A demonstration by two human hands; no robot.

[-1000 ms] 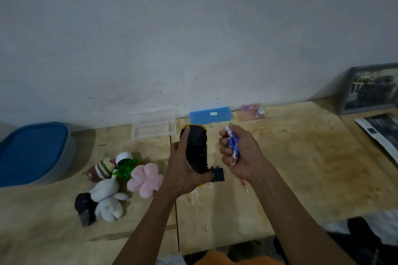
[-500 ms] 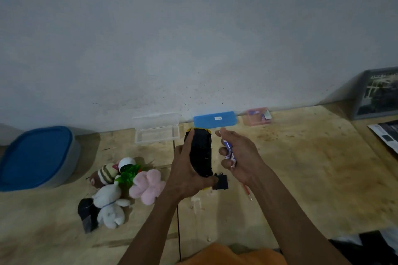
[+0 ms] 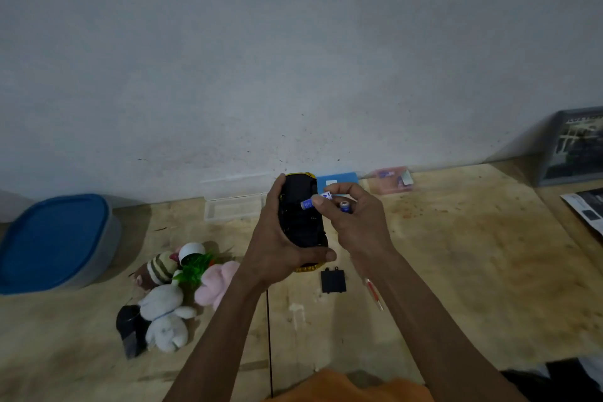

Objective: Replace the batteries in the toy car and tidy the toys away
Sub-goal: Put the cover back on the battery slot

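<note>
Gripping the upturned toy car (image 3: pixel 301 222) from its side, the left hand (image 3: pixel 277 248) holds it above the counter (image 3: pixel 456 271). Just beside it, the right hand (image 3: pixel 355 225) pinches a blue battery (image 3: pixel 308 204) against the car's black underside, a second battery (image 3: pixel 345 206) tucked in its fingers. Below lies the black battery cover (image 3: pixel 333 281); farther left, plush toys (image 3: pixel 169 297) and a blue-lidded container (image 3: pixel 55 241).

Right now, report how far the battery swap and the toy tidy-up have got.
Done: the black battery cover is off and lies on the table.

In hand: the left hand holds the toy car underside up; the right hand pinches a blue battery at it, with a second battery in its grip.

Left: seating the batteries, refitting the cover, putting away the plush toys.
</note>
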